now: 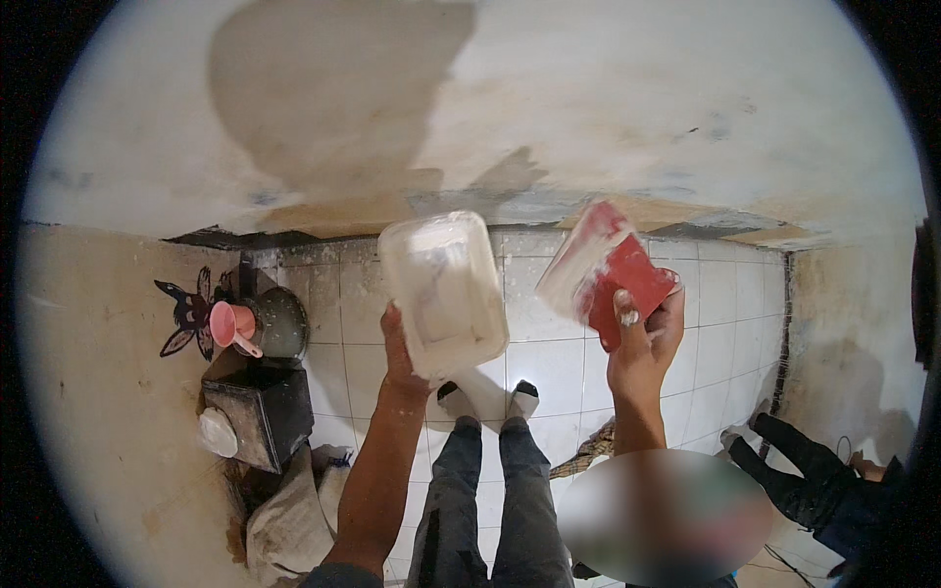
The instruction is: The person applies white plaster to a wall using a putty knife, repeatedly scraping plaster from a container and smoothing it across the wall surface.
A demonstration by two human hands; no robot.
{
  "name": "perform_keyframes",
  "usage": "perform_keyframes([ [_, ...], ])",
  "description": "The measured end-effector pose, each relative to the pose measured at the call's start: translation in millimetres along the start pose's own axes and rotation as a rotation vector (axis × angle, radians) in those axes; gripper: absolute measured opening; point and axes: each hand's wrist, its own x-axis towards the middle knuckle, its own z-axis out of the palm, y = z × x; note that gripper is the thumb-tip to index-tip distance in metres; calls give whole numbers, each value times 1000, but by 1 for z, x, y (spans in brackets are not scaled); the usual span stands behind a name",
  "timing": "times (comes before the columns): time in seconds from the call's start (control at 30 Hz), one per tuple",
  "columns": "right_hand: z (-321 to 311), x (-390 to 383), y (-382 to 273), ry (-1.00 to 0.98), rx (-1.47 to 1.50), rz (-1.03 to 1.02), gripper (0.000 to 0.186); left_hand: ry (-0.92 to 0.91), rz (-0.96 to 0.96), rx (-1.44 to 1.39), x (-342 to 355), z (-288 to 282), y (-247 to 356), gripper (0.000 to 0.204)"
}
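Note:
My left hand (pixel 400 355) grips a translucent white plastic tub (pixel 449 294) by its near left side. The tub is tilted so its inside shows, with whitish paste smeared on its walls and bottom. Off to the right, my right hand (pixel 647 343) is closed on a red putty spreader (pixel 627 279), thumb pressed on its face. White paste coats the spreader's upper left part, and a dab sits on my thumb. Tub and spreader are held apart, both in front of the lower part of a patchy wall (pixel 588 118).
Along the left wall stand a dark box (pixel 260 412), a grey bucket (pixel 282 323), a pink dipper (pixel 233 326) and a pale sack (pixel 284 524). White tiles (pixel 549 363) cover the floor. Another person (pixel 814 490) is at the lower right. A blurred patch hides part of my right forearm.

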Motion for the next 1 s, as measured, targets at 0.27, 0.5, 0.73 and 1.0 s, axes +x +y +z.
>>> perform_keyframes([
  [0.27,43,-25,14,-133,-242,65,27,-65,-53,160,8,16,3,80],
  [0.5,38,-29,35,-110,-527,-5,30,42,-98,503,4,17,-3,80],
  [0.73,27,-30,49,-80,-447,66,21,55,-90,647,-5,32,-13,72],
  [1.0,-15,-16,71,-114,-145,240,21,128,-170,452,8,25,-53,67],
])
